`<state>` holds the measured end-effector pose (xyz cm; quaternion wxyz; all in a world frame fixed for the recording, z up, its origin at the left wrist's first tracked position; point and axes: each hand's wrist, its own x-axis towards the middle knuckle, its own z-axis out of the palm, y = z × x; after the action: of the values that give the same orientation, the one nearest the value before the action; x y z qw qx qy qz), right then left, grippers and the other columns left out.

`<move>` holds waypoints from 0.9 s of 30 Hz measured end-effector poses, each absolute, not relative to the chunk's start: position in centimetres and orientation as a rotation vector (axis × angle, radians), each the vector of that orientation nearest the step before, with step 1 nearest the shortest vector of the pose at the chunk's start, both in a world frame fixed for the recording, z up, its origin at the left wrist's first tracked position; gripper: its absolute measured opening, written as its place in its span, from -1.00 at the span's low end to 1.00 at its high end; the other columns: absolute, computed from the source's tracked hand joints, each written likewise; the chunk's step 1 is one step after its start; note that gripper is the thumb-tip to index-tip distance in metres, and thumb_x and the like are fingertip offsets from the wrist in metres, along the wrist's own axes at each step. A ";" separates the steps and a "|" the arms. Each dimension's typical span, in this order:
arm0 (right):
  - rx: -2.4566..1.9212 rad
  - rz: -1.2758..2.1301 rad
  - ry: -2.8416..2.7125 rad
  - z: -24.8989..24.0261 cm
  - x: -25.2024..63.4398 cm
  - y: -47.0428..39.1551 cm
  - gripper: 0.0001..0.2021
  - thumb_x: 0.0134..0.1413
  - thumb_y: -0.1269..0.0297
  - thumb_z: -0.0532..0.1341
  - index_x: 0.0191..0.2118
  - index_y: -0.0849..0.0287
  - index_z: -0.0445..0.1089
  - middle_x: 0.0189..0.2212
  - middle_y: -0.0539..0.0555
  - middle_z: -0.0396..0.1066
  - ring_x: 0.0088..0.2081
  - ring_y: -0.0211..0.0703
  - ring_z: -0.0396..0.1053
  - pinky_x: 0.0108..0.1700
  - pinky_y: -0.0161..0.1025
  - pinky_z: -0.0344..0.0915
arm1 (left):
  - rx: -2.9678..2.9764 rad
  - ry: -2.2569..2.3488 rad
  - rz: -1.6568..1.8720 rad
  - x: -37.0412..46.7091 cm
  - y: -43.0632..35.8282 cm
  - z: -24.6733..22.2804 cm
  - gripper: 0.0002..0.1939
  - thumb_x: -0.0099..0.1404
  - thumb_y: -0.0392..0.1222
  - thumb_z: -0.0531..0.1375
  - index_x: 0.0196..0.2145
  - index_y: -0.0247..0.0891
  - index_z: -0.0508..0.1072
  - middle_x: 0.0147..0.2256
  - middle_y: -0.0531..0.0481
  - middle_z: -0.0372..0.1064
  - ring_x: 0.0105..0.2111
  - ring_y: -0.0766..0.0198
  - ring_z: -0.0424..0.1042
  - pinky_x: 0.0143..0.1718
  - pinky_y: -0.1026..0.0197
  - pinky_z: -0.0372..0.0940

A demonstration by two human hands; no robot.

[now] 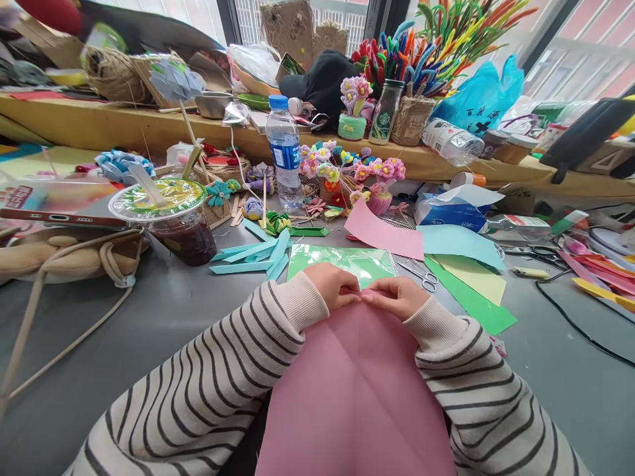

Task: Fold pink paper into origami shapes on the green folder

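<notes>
My left hand [331, 287] and right hand [397, 297] meet above a gray table [238, 317], fingertips clamped on the far end of a large pink paper [354, 410]. Thumbs and forefingers press together on each side, the two hands nearly touching. The pink paper spreads from my grip toward the near edge of the scene, between my striped sleeves, with faint crease lines across it.

Just beyond my hands lies a green sheet [342, 260] under shiny clear plastic, and to its right rest small scissors [427, 281]. Farther right, a small pink sheet [384, 231], a blue sheet [461, 244], a yellow sheet [476, 277] and a bright green strip [483, 307] overlap on the table. To the left, light blue strips [255, 256] lie in a loose pile beside a lidded cup [186, 228] of dark drink with a straw.

At the far side, a water bottle [286, 158] with a blue cap stands near craft flowers [327, 162]. Behind them, a wooden shelf [218, 131] holds twine [112, 73] at left, and a glass bottle [387, 112] and a blue bag [481, 99] toward the right, with bright pipe cleaners [421, 56] fanned before the windows.
</notes>
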<state>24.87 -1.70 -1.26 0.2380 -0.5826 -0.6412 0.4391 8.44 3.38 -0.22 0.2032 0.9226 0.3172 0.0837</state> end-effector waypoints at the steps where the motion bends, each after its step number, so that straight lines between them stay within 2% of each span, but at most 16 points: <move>1: -1.595 1.211 -1.751 -1.3 24.9 -1.7 -0.70 -0.16 0.11 0.11 -0.42 0.27 0.38 -0.53 0.05 0.38 -0.44 -0.20 0.30 -0.43 -0.33 0.19 | 2.579 0.880 0.236 8.5 3.3 -0.2 -0.82 0.05 -0.14 0.07 -0.45 -0.20 0.44 -0.51 0.07 0.40 -0.51 0.34 0.30 -0.50 0.35 0.09; 6: -1.598 1.214 -1.728 -1.3 25.0 -1.6 -0.73 -0.17 0.12 0.12 -0.45 0.26 0.37 -0.55 0.03 0.36 -0.45 -0.22 0.29 -0.43 -0.33 0.19 | 2.562 0.880 0.238 8.5 3.4 -0.1 -0.83 0.06 -0.16 0.07 -0.44 -0.19 0.44 -0.50 0.07 0.40 -0.49 0.34 0.30 -0.48 0.35 0.10; 10: -1.612 1.110 -1.675 -1.1 25.7 -1.6 -0.77 -0.23 0.16 0.17 -0.47 0.25 0.35 -0.53 0.04 0.35 -0.43 -0.21 0.29 -0.37 -0.30 0.21 | 2.479 0.922 0.178 7.5 4.5 0.3 -0.79 0.01 -0.06 0.11 -0.42 -0.20 0.43 -0.48 0.07 0.38 -0.47 0.33 0.29 -0.48 0.35 0.11; 13: -1.640 1.033 -1.627 -0.9 26.5 -1.6 -0.80 -0.25 0.17 0.18 -0.51 0.23 0.32 -0.57 0.03 0.33 -0.47 -0.22 0.28 -0.40 -0.29 0.21 | 2.367 1.059 0.211 5.9 5.5 0.7 -0.67 -0.11 0.00 0.19 -0.38 -0.23 0.42 -0.53 0.06 0.32 -0.49 0.32 0.26 -0.50 0.34 0.10; 16: -1.616 0.968 -1.581 -0.7 26.9 -1.6 -0.80 -0.26 0.17 0.18 -0.52 0.21 0.32 -0.56 0.03 0.33 -0.46 -0.21 0.29 -0.38 -0.27 0.22 | 2.144 1.210 0.455 4.6 5.6 0.8 -0.44 -0.15 0.03 0.21 -0.18 -0.30 0.29 -0.62 0.12 0.23 -0.58 0.36 0.23 -0.56 0.34 0.11; 19: -1.595 0.917 -1.506 -0.6 26.9 -1.5 -0.79 -0.28 0.16 0.19 -0.52 0.21 0.32 -0.54 0.04 0.35 -0.43 -0.18 0.30 -0.33 -0.24 0.23 | 1.817 1.198 0.577 4.2 4.9 0.1 -0.28 -0.18 0.03 0.23 -0.08 -0.34 0.15 -0.55 0.07 0.30 -0.56 0.34 0.29 -0.55 0.30 0.18; 23: -1.578 0.871 -1.491 -0.7 27.2 -1.5 -0.75 -0.28 0.11 0.19 -0.49 0.22 0.33 -0.50 0.08 0.36 -0.40 -0.16 0.31 -0.28 -0.19 0.24 | 1.603 1.099 0.459 4.8 4.1 -1.2 -0.50 -0.18 0.01 0.22 -0.33 -0.42 0.36 -0.41 -0.15 0.38 -0.45 0.18 0.37 -0.50 0.22 0.25; 25: -1.584 0.790 -1.452 -1.0 27.7 -1.5 -0.66 -0.31 0.09 0.21 -0.37 0.22 0.32 -0.42 0.11 0.36 -0.37 -0.15 0.31 -0.25 -0.17 0.24 | 1.563 1.132 0.469 4.9 4.0 -1.6 -0.55 -0.17 0.00 0.22 -0.39 -0.45 0.41 -0.41 -0.21 0.40 -0.44 0.14 0.38 -0.48 0.20 0.26; 27: -1.608 0.644 -1.302 -1.5 28.4 -1.6 -0.45 -0.40 0.06 0.24 -0.17 0.20 0.23 -0.26 0.15 0.32 -0.30 -0.12 0.30 -0.23 -0.14 0.24 | 1.492 1.167 0.537 5.0 3.9 -1.7 -0.55 -0.19 -0.03 0.24 -0.38 -0.45 0.43 -0.41 -0.20 0.41 -0.42 0.14 0.39 -0.42 0.20 0.27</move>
<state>28.35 -1.59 -1.45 0.4681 -0.6557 -0.5310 0.2625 4.95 3.95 -1.71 0.5534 0.6314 0.4936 0.2270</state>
